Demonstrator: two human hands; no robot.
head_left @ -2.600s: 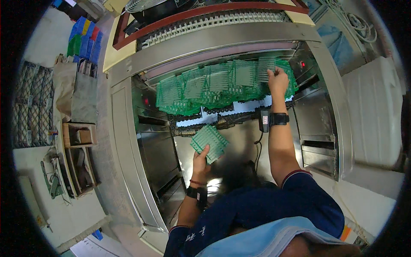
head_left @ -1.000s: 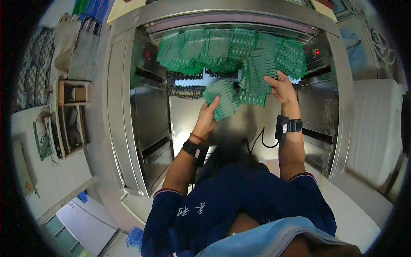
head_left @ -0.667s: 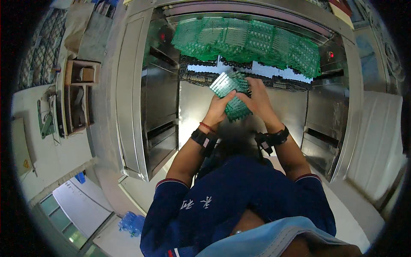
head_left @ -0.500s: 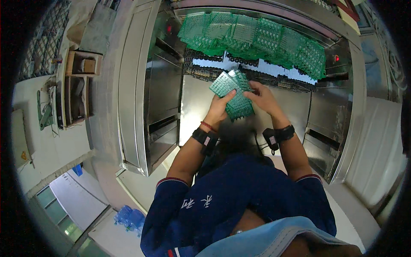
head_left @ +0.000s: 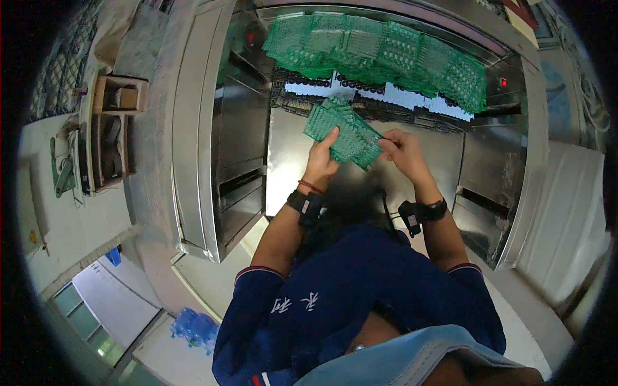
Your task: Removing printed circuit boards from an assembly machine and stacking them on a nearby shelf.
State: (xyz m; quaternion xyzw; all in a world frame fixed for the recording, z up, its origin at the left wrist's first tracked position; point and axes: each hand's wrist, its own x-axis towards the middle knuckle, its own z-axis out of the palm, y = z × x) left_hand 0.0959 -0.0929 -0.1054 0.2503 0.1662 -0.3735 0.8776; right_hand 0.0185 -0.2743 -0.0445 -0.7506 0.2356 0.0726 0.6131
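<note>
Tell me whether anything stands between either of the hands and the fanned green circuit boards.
Nothing visible does. The left hand grips the green circuit boards directly, and the right hand has its fingertips at their right edge, with no object in between.

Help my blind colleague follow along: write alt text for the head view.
A person's left hand holds a stack of green panels, the right hand at its edge; beyond, more green panels overlap in a row between metal walls.
</note>
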